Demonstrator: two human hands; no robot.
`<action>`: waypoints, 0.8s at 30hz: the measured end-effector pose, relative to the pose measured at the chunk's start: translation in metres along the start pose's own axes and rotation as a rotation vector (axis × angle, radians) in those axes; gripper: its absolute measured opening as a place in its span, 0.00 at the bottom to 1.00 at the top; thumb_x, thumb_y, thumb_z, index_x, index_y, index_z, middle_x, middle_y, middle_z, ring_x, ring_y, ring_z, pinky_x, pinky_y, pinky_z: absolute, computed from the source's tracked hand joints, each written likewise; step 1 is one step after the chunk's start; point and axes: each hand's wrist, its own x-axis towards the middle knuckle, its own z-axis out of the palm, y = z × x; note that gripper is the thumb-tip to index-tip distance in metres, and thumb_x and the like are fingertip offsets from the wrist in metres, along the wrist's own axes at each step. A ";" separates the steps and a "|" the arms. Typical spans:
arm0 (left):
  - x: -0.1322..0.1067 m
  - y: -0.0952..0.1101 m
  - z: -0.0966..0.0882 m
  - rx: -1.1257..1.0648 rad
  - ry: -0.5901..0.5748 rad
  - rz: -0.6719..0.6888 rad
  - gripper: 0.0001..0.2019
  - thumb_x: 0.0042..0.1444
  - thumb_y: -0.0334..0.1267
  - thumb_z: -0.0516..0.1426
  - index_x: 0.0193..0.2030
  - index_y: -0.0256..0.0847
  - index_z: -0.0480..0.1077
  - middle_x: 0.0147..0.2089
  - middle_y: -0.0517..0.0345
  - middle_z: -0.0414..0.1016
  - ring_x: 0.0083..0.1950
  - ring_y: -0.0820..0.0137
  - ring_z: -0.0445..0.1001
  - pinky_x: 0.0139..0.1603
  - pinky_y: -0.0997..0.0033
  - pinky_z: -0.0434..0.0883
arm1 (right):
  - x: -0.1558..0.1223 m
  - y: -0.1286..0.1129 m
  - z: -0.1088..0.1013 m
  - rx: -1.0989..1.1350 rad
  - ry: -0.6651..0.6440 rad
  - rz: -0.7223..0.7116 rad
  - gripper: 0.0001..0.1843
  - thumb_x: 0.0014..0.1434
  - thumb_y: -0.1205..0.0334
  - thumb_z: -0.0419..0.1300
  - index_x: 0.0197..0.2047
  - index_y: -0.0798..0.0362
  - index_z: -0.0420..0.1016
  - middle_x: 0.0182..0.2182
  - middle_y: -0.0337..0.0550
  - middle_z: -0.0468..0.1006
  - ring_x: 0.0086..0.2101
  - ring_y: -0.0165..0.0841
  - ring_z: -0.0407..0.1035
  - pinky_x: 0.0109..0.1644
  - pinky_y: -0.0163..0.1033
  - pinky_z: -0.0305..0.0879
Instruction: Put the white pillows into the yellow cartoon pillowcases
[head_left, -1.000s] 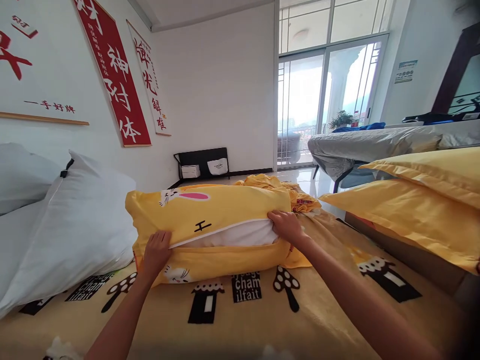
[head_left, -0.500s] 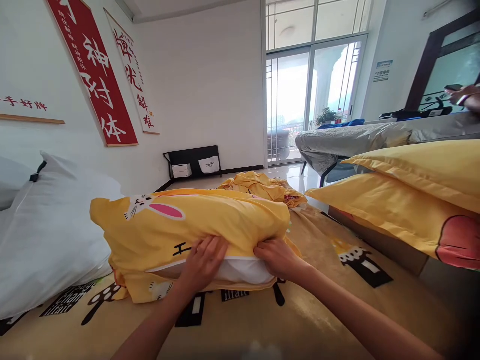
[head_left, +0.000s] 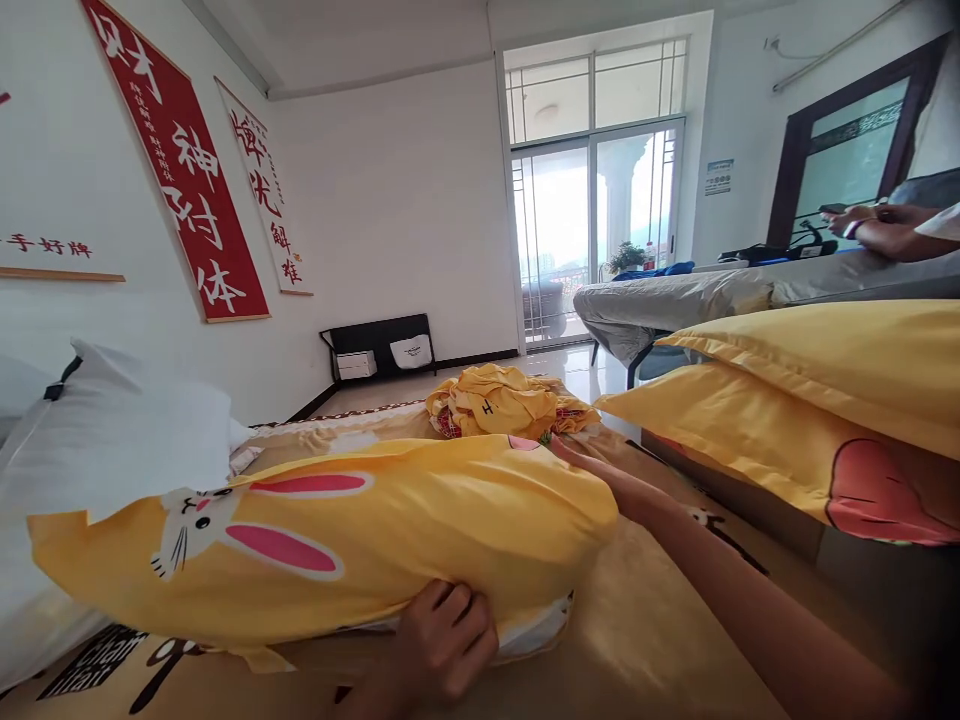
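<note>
Nearest, left hand (head_left: 442, 640) curls shut under the lower front edge of the yellow rabbit-print pillow (head_left: 337, 540), fingers bunched together on the cover beside a strip of white inner pillow (head_left: 536, 628). The pillow lies lengthwise over the printed bedspread (head_left: 660, 620), left end against a bare white pillow (head_left: 112, 450). Right hand (head_left: 589, 468) reaches round its far right end, fingers mostly hidden, grip not discernible; beyond, a crumpled yellow cloth heap (head_left: 499, 400), two stacked yellow pillows (head_left: 810, 400) at right, another person's hand (head_left: 874, 228) far right.
</note>
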 end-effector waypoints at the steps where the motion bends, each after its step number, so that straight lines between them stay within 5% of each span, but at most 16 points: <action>1: -0.003 0.003 -0.003 -0.008 -0.014 0.014 0.06 0.58 0.30 0.53 0.31 0.37 0.70 0.35 0.53 0.74 0.34 0.70 0.67 0.33 0.66 0.60 | 0.003 -0.001 0.007 0.119 -0.078 0.056 0.30 0.56 0.32 0.50 0.35 0.53 0.73 0.32 0.46 0.78 0.33 0.36 0.72 0.35 0.40 0.70; 3: -0.008 0.006 -0.009 -0.009 -0.043 0.043 0.05 0.57 0.30 0.54 0.33 0.36 0.71 0.36 0.53 0.74 0.35 0.69 0.68 0.34 0.66 0.61 | 0.007 -0.012 0.022 0.300 -0.100 0.084 0.26 0.49 0.36 0.61 0.35 0.53 0.72 0.32 0.45 0.77 0.32 0.35 0.72 0.36 0.39 0.70; 8: -0.003 0.001 -0.021 0.017 -0.047 0.023 0.09 0.59 0.30 0.52 0.29 0.37 0.69 0.30 0.53 0.70 0.30 0.70 0.64 0.30 0.66 0.58 | 0.004 -0.074 0.031 0.321 0.095 -0.332 0.24 0.47 0.39 0.64 0.28 0.53 0.68 0.26 0.38 0.71 0.26 0.29 0.65 0.30 0.34 0.63; 14: 0.035 -0.058 -0.031 0.079 -0.009 -0.147 0.17 0.61 0.29 0.45 0.21 0.41 0.60 0.21 0.56 0.59 0.27 0.69 0.57 0.28 0.64 0.53 | 0.006 -0.143 0.018 -0.057 0.404 -0.658 0.20 0.56 0.46 0.57 0.26 0.55 0.71 0.23 0.36 0.67 0.26 0.26 0.57 0.28 0.33 0.52; 19: 0.036 -0.104 -0.029 0.086 -0.028 -0.368 0.17 0.54 0.20 0.46 0.19 0.41 0.59 0.21 0.57 0.61 0.29 0.69 0.60 0.30 0.68 0.57 | 0.039 -0.169 0.012 -0.323 0.672 -0.651 0.15 0.58 0.56 0.56 0.25 0.56 0.73 0.20 0.35 0.64 0.25 0.26 0.54 0.30 0.34 0.47; 24: -0.015 -0.089 0.000 -0.059 -0.083 -0.509 0.17 0.52 0.19 0.46 0.19 0.41 0.61 0.22 0.57 0.63 0.29 0.70 0.61 0.30 0.70 0.59 | 0.066 -0.134 -0.002 -0.482 0.788 -0.393 0.15 0.58 0.59 0.55 0.20 0.54 0.68 0.18 0.35 0.60 0.23 0.27 0.52 0.29 0.35 0.45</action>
